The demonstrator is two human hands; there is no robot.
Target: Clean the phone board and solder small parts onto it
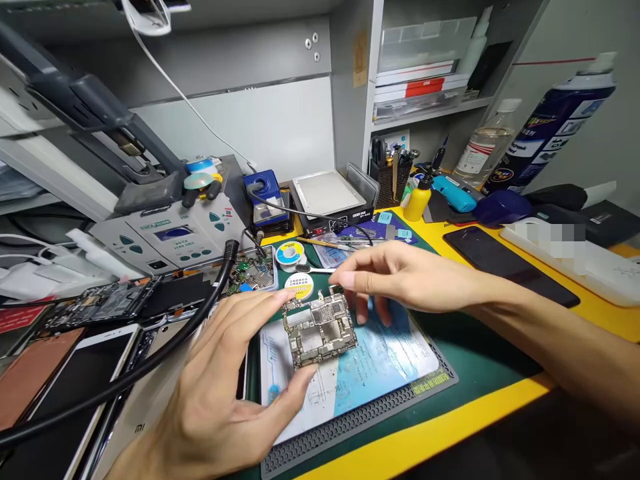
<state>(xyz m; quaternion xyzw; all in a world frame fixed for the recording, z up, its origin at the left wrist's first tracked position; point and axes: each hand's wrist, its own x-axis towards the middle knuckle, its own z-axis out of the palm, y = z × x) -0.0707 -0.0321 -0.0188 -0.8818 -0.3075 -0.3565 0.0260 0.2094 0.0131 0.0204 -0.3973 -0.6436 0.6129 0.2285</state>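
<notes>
A phone circuit board is held up over the work mat, its chips and metal shields facing me. My left hand grips it by opposite edges, index finger at the top left and thumb at the bottom. At the board's top right corner, my right hand has thumb and index finger closed together on a small part of the edge; what exactly is between them is hidden. Beneath lies a white and blue work pad with a grey border. Just behind the board are a round yellow-and-white tin and a small black-bristled brush.
A solder spool and a tray of board scraps sit behind. A black hose crosses the left side over several phones. A soldering station and a heating plate stand at the back. A black phone lies at right.
</notes>
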